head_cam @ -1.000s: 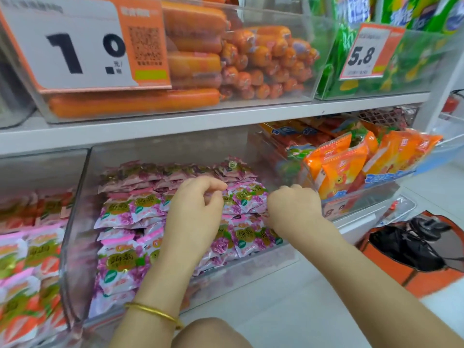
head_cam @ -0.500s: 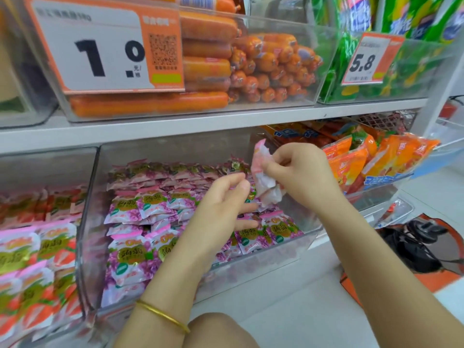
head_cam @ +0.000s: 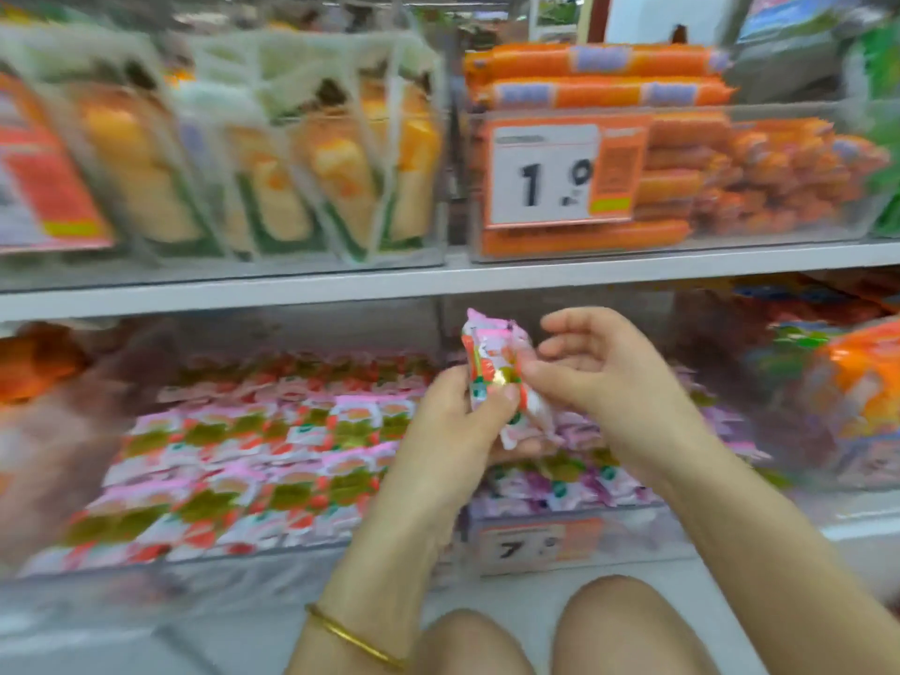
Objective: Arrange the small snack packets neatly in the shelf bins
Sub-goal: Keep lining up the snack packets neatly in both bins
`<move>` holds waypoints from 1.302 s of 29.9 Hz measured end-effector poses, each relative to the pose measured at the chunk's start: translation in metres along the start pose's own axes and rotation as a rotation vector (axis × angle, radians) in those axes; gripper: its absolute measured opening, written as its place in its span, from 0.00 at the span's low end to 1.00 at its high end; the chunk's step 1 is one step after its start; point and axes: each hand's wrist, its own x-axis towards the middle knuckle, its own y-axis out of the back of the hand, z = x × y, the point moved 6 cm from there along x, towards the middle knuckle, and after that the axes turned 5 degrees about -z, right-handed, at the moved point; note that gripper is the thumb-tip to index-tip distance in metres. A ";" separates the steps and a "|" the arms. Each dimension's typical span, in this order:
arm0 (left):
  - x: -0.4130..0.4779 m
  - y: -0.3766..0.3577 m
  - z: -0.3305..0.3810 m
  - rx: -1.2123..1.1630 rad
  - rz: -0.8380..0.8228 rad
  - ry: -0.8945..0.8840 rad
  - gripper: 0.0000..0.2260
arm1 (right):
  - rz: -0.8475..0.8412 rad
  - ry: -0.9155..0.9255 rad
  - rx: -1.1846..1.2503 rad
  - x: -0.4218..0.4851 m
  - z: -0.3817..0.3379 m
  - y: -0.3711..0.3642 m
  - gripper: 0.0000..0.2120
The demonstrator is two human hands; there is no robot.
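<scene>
A small stack of pink, white and orange snack packets [head_cam: 494, 355] is held upright in front of the lower shelf. My left hand [head_cam: 453, 431] is shut on it from below, thumb pressed on its front. My right hand [head_cam: 613, 382] is just to its right with fingers spread, and only the thumb touches the packets' edge. Behind and left of the hands, a clear bin [head_cam: 292, 557] holds rows of pink and red packets. Behind the hands, a second clear bin [head_cam: 628, 533] holds purple packets. The whole view is blurred.
The upper shelf [head_cam: 438, 280] carries clear bins of orange sausages behind a "1.0" price tag [head_cam: 545, 175] and of yellow wrapped cakes [head_cam: 272, 177]. Orange bags [head_cam: 857, 382] fill the bin at the right. My knees [head_cam: 609, 626] are at the bottom edge.
The view has swung left. The packets my right hand lifted from the purple bin are now gripped by my left hand, and my right hand's fingers have spread apart.
</scene>
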 end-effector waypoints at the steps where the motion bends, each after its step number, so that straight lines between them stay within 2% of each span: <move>1: -0.009 0.012 0.002 -0.006 0.026 -0.001 0.09 | -0.049 -0.033 -0.015 0.001 0.000 -0.014 0.17; 3: -0.026 0.037 0.005 -0.047 0.086 0.003 0.09 | -0.248 -0.056 -0.041 0.000 -0.002 -0.049 0.11; 5: -0.041 0.061 0.007 -0.077 0.152 0.014 0.08 | -0.428 -0.098 0.056 -0.006 -0.003 -0.084 0.06; 7: -0.054 0.083 0.010 -0.046 0.218 0.024 0.06 | -0.505 -0.125 0.089 -0.007 -0.005 -0.112 0.05; 11: -0.071 0.126 0.017 0.149 0.359 -0.002 0.03 | -0.505 -0.153 0.061 0.000 -0.004 -0.156 0.05; 14: -0.083 0.163 0.020 0.311 0.483 -0.041 0.12 | -0.418 -0.222 0.081 0.009 0.006 -0.176 0.07; 16: -0.095 0.192 0.024 0.441 0.602 -0.078 0.15 | -0.366 -0.291 0.110 0.013 0.018 -0.186 0.03; 20: -0.114 0.240 0.021 0.783 0.810 0.059 0.10 | -0.325 -0.354 -0.015 0.017 0.040 -0.216 0.09; 22: -0.118 0.247 0.015 0.947 0.821 0.145 0.11 | -0.321 -0.334 -0.060 0.018 0.043 -0.234 0.11; 25: -0.117 0.244 0.008 1.361 0.763 0.311 0.12 | -0.321 -0.273 -0.256 0.020 0.041 -0.250 0.16; 27: -0.117 0.245 0.006 1.493 0.727 0.379 0.14 | -0.324 -0.257 -0.327 0.023 0.043 -0.255 0.18; 30: -0.117 0.250 0.005 1.516 0.685 0.370 0.14 | -0.310 -0.278 -0.355 0.026 0.046 -0.252 0.18; 34: -0.117 0.260 0.005 1.428 0.585 0.265 0.11 | -0.300 -0.284 -0.285 0.029 0.043 -0.252 0.28; 37: -0.131 0.271 0.025 1.301 0.705 0.083 0.09 | -0.314 -0.329 -0.224 0.029 0.040 -0.267 0.28; 39: -0.140 0.277 0.038 1.240 0.802 0.005 0.10 | -0.334 -0.391 -0.120 0.028 0.041 -0.285 0.26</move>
